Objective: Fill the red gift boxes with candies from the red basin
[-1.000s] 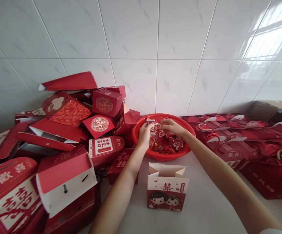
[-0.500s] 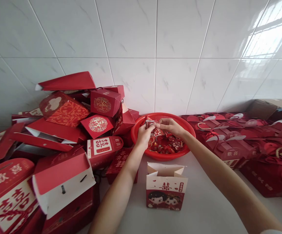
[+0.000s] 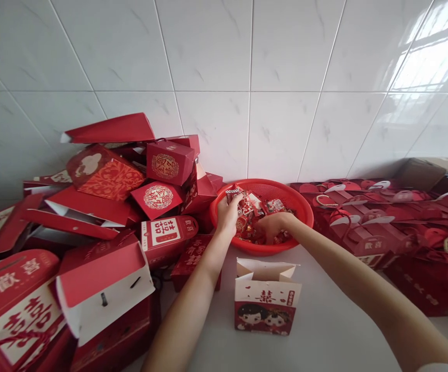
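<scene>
A red plastic basket (image 3: 305,206) near the wall holds small red wrapped packets. My left hand (image 3: 228,213) is over its left side, closed on red patterned packets (image 3: 244,203) that stick out past the thumb. Lower in the basket, my right hand (image 3: 274,226) reaches down among the loose packets; its fingertips are partly hidden, and I cannot tell what they touch. In front of the basket an open-topped paper box (image 3: 266,305) stands upright, cream above and red below, with two cartoon faces on its front.
Red boxes (image 3: 158,200) are heaped on the left, some with open flaps. Rows of red handled boxes (image 3: 371,237) fill the right, with a brown carton (image 3: 421,173) behind them. A tiled wall (image 3: 278,134) rises behind the basket.
My right hand has moved away from my left hand and down into the packets in the basket. My left hand still holds packets over the left side. The view has shifted slightly.
</scene>
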Available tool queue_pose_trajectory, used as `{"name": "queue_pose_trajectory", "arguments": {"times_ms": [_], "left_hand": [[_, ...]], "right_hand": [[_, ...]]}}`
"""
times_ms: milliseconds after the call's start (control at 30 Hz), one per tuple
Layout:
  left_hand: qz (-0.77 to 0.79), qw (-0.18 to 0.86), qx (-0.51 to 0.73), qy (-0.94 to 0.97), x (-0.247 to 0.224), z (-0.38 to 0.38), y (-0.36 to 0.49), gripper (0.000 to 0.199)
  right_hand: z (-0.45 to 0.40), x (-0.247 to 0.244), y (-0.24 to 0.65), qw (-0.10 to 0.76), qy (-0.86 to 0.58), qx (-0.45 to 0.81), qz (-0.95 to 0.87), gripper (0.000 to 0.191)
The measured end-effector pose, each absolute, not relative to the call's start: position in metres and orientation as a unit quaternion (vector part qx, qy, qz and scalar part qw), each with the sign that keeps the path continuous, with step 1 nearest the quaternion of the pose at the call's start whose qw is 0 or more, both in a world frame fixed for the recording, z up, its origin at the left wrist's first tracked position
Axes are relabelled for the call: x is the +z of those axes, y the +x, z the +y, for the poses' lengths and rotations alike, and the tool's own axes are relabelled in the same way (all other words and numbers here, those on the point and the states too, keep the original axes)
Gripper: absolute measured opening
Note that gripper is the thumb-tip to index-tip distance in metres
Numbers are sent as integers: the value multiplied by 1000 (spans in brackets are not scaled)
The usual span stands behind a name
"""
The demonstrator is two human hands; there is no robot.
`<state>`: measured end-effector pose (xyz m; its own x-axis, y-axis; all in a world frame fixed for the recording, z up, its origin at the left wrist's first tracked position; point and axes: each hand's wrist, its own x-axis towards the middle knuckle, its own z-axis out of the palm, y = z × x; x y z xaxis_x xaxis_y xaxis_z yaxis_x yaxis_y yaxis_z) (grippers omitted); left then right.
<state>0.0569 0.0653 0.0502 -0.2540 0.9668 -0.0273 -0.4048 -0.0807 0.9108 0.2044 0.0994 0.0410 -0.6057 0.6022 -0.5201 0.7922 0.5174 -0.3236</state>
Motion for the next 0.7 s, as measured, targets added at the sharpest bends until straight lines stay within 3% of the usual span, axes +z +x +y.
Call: {"name": "queue_pose_trajectory", "arguments": {"times_ms": [167,300,533,700], "left_hand": [[425,535,653,325,50,66,57,13],[420,540,651,328,50,67,57,9],[413,539,658,326,50,67,57,10],[408,534,670,316,51,67,57,11]], "right_hand": [[98,42,203,169,371,-349,844,19],[99,44,211,89,364,-396,839,20],[100,49,223,-71,375,-581,719,41],[101,49,224,-149,449,-508,720,33]]}}
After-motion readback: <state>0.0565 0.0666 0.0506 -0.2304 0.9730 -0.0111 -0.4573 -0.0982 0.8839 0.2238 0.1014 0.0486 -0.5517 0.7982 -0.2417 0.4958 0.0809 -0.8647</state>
